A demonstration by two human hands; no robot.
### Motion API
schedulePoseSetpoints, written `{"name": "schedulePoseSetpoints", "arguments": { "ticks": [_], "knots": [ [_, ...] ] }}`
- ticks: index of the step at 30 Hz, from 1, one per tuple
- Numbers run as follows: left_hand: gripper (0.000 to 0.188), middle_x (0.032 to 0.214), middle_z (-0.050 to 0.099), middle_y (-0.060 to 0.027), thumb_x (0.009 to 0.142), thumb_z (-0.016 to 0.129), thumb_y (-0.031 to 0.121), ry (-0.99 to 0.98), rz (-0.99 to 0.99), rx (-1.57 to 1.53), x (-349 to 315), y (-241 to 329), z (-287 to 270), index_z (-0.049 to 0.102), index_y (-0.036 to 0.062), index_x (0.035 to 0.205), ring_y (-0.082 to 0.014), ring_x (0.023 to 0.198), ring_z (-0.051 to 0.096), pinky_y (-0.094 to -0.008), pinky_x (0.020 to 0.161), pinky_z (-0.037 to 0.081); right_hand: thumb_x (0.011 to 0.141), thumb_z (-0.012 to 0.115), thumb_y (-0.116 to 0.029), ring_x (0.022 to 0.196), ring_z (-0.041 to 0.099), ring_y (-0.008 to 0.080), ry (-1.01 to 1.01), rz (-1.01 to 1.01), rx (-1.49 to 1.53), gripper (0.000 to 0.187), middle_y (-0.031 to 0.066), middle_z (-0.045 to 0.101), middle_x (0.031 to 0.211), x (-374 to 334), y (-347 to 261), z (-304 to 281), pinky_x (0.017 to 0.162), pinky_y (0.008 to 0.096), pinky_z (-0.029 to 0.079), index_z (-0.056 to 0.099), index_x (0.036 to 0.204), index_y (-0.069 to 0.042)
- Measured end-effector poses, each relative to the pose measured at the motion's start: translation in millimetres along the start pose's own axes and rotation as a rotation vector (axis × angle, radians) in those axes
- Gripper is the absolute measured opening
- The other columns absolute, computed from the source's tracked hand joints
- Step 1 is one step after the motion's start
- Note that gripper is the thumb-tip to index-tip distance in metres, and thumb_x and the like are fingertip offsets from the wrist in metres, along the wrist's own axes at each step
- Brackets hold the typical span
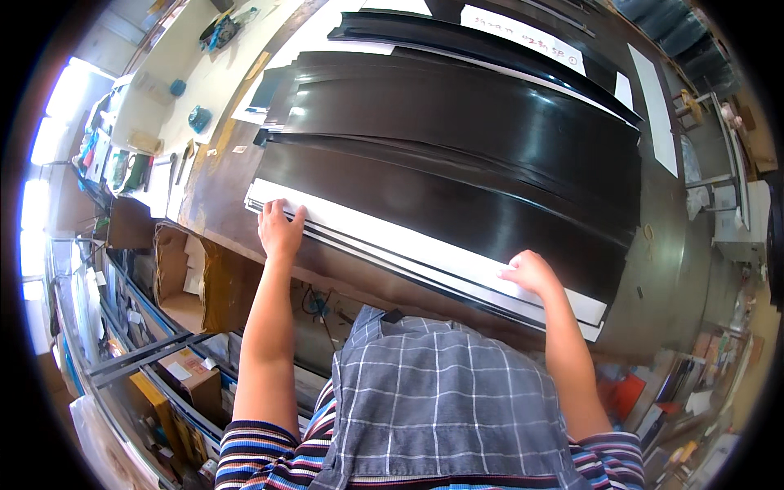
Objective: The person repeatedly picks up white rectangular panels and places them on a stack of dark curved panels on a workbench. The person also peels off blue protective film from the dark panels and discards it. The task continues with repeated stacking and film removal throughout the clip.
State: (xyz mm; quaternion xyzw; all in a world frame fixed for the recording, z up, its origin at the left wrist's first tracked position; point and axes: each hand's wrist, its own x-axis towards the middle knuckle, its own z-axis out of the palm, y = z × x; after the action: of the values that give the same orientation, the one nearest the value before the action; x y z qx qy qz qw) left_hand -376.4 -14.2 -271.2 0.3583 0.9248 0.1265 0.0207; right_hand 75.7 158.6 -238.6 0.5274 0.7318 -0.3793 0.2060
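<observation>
White strip lies beneath the spread left hand and curled right hand, pinch unclear; even pressure should keep it straight.

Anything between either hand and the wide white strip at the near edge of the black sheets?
Nothing visible: the left hand is at the white strip's left end, the right hand toward its right end, with no object between.

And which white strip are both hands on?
The topmost white strip along the near side: left hand and right hand touch it. The far-right strip lies untouched.
</observation>
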Motion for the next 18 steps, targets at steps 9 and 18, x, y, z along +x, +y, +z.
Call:
{"name": "schedulePoseSetpoints", "arguments": {
  "ticks": [9,18],
  "knots": [
    [0.050,0.126,0.056,-0.0125,0.081,0.067,0.041,-0.016,0.000,0.047,0.1,6.4,3.9,0.062,0.0055,0.117,-0.0343,0.119,0.049,-0.0441,0.099,0.042,0.074,0.074,-0.038,0.071,0.066,0.0280,-0.024,0.006,-0.054,0.036,0.0167,0.067,0.073,3.7,0.3,-2.6,0.068,0.0388,0.050,0.071,0.072,-0.002],
    [0.015,0.098,0.060,-0.0116,0.085,0.063,0.021,-0.058,0.313,0.007,-28.4,52.9,32.9,0.059,0.0081,0.092,-0.0334,0.097,0.058,-0.0464,0.081,0.048,0.075,0.074,-0.038,0.065,0.062,0.0274,0.063,-0.038,-0.045,0.037,0.0149,0.065,0.068,8.1,7.7,4.8,0.064,0.0389,0.048,0.069,0.068,-0.002]
  ]
}}
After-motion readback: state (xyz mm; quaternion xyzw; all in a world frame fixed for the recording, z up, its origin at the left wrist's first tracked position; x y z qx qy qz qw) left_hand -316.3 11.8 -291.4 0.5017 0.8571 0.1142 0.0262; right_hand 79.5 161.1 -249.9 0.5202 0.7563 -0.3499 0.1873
